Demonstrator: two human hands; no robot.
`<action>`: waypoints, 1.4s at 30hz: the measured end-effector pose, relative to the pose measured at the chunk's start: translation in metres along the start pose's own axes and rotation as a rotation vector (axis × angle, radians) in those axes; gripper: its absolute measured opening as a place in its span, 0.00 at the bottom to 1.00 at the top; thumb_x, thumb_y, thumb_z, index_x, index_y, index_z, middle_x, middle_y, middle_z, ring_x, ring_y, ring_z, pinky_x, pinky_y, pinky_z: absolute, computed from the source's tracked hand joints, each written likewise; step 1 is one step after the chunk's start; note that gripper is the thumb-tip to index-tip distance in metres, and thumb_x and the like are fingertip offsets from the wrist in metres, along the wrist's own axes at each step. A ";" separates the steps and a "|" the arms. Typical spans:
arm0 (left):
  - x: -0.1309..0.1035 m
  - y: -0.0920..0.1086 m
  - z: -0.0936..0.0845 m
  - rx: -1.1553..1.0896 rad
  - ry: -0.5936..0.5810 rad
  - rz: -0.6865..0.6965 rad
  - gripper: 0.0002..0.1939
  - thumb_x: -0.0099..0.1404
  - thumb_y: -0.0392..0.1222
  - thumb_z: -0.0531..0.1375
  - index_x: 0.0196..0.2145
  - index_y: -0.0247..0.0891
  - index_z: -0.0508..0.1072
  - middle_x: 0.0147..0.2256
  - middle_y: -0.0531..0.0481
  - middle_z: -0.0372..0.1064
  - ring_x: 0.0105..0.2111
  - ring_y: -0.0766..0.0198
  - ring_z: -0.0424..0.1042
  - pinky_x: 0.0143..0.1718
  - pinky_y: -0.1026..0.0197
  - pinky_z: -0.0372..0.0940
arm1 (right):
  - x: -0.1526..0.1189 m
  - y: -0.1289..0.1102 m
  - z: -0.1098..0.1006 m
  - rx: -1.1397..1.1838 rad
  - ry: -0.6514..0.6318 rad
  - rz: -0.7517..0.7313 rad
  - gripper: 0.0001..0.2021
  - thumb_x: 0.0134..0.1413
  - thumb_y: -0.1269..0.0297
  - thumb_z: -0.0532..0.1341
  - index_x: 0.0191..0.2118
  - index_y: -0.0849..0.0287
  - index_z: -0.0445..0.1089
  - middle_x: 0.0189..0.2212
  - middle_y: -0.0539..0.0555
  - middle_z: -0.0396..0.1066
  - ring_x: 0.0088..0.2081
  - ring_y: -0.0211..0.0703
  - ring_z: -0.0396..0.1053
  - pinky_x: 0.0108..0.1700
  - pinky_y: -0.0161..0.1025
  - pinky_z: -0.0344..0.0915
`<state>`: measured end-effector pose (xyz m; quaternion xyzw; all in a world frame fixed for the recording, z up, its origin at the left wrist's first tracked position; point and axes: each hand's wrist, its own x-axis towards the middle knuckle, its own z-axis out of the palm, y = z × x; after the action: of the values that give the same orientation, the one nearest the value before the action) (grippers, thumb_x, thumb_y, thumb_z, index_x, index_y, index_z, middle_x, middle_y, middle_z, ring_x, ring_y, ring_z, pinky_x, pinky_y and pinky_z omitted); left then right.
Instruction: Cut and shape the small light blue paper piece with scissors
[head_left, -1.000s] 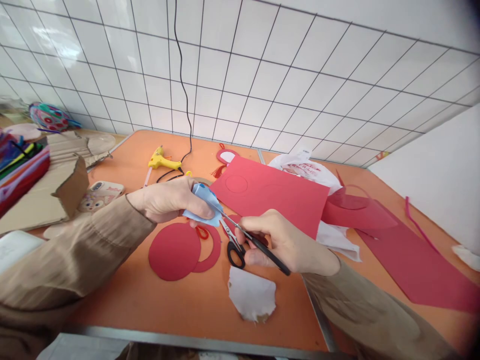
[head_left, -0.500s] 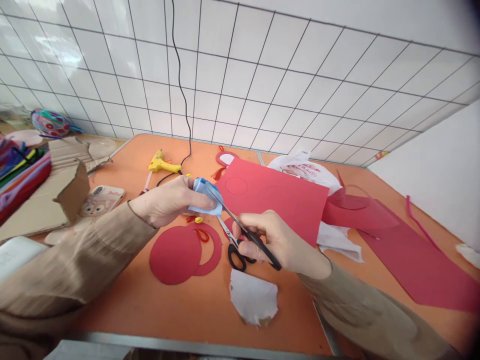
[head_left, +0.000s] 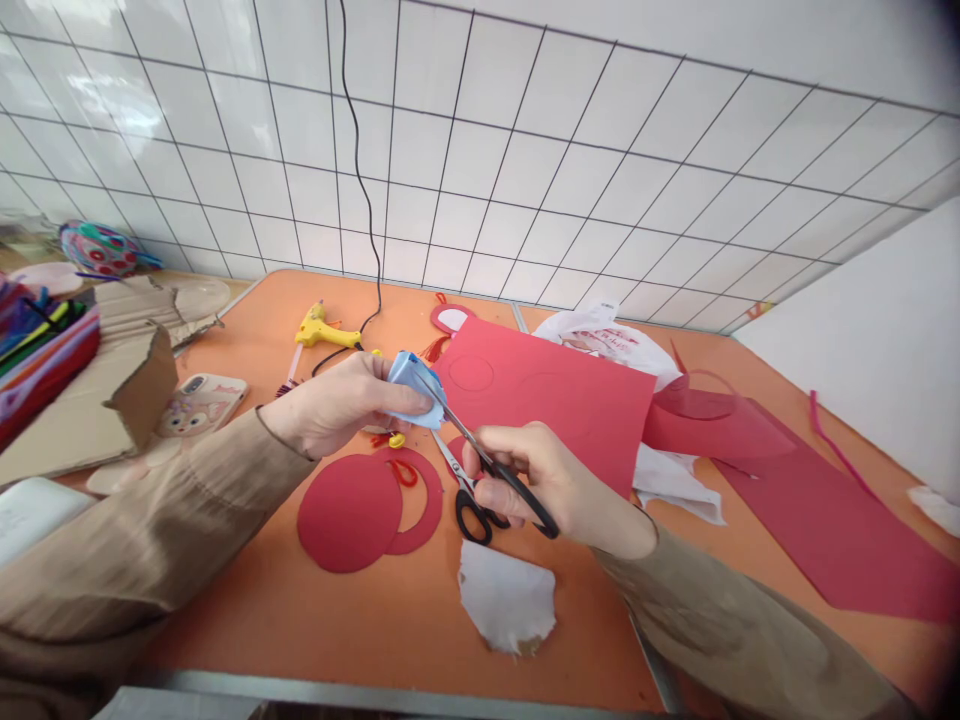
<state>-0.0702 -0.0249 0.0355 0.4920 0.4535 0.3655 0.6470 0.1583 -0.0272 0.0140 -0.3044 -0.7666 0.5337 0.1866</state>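
Pinched between the thumb and fingers of my left hand (head_left: 349, 400) is a small light-blue piece (head_left: 416, 388) with darker blue on its upper edge. My right hand (head_left: 551, 485) grips black-handled scissors (head_left: 517, 492), whose blades meet the blue piece. Beneath, a second pair of scissors (head_left: 471, 512) lies on the orange table (head_left: 360, 620). A red disc (head_left: 350, 513) partly covers a red ring (head_left: 431, 510), with a small red loop (head_left: 405, 473) on it. A torn white piece (head_left: 507, 597) lies nearer the front edge.
A yellow glue gun (head_left: 322, 330) and a phone (head_left: 199, 405) lie to the left, beside torn cardboard (head_left: 90, 400). A large red sheet (head_left: 570, 400) spreads behind my right hand, with a white plastic bag (head_left: 622, 345) behind it. More red sheets (head_left: 832, 510) are at right.
The blue piece has tilted slightly in my left hand, at the scissor blades. Both hands stay in nearly the same places, and the view has shifted very slightly.
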 end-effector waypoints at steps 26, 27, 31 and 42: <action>-0.002 0.003 0.005 0.018 0.016 0.019 0.07 0.44 0.37 0.69 0.20 0.32 0.76 0.19 0.53 0.65 0.20 0.72 0.57 0.21 0.65 0.51 | 0.000 0.003 0.000 0.108 -0.046 0.022 0.27 0.49 0.36 0.64 0.30 0.60 0.63 0.16 0.45 0.60 0.17 0.32 0.57 0.19 0.30 0.53; -0.003 0.003 0.005 0.014 0.017 0.015 0.07 0.44 0.37 0.69 0.21 0.32 0.76 0.18 0.53 0.65 0.20 0.72 0.57 0.21 0.65 0.51 | -0.001 0.003 0.000 0.109 -0.044 0.021 0.27 0.49 0.36 0.64 0.30 0.60 0.63 0.16 0.45 0.60 0.17 0.32 0.57 0.19 0.30 0.52; -0.003 0.004 0.005 0.017 0.020 0.006 0.06 0.45 0.36 0.68 0.22 0.32 0.78 0.18 0.52 0.65 0.20 0.72 0.58 0.20 0.66 0.49 | -0.001 0.002 -0.001 0.108 -0.046 0.017 0.27 0.50 0.38 0.64 0.29 0.61 0.63 0.16 0.45 0.61 0.17 0.31 0.56 0.19 0.30 0.52; -0.001 0.003 0.002 -0.029 -0.034 -0.017 0.08 0.43 0.36 0.71 0.21 0.32 0.77 0.20 0.50 0.70 0.20 0.71 0.64 0.20 0.67 0.57 | 0.000 0.001 -0.002 0.067 -0.055 0.004 0.27 0.51 0.37 0.63 0.29 0.61 0.63 0.17 0.45 0.59 0.17 0.31 0.55 0.19 0.30 0.52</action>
<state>-0.0686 -0.0259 0.0387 0.4848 0.4413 0.3584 0.6647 0.1599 -0.0260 0.0138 -0.2847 -0.7524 0.5678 0.1743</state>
